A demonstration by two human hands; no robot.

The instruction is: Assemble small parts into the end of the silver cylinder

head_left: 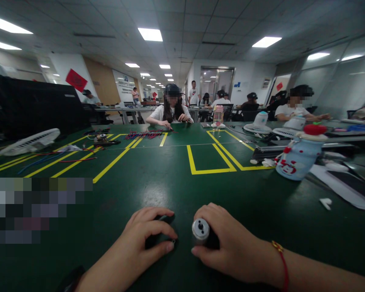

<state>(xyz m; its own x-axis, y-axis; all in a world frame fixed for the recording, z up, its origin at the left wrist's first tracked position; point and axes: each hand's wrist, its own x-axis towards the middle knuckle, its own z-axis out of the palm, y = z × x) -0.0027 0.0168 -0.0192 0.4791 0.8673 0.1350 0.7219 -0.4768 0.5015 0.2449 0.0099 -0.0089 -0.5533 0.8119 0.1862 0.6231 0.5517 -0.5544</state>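
Observation:
A small silver cylindrical motor [200, 231] stands upright on the green table, its round end with a central shaft and small holes facing up. My right hand [228, 239] is wrapped around its side, thumb in front and fingers behind. To the left of it, my left hand [142, 235] is closed in a pinch, thumb and index fingertip meeting on a tiny metallic piece [173, 241] too small to name. The other left fingers curve loosely above the table. A gap separates the two hands.
Yellow tape [213, 171] marks rectangles on the green table [158, 186]. A blue cup with a red lid [301, 156] stands at right near white fans [258, 123]. Another fan [30, 142] and loose wires [76, 159] lie left. Across the table sits a person [172, 107] handling wires.

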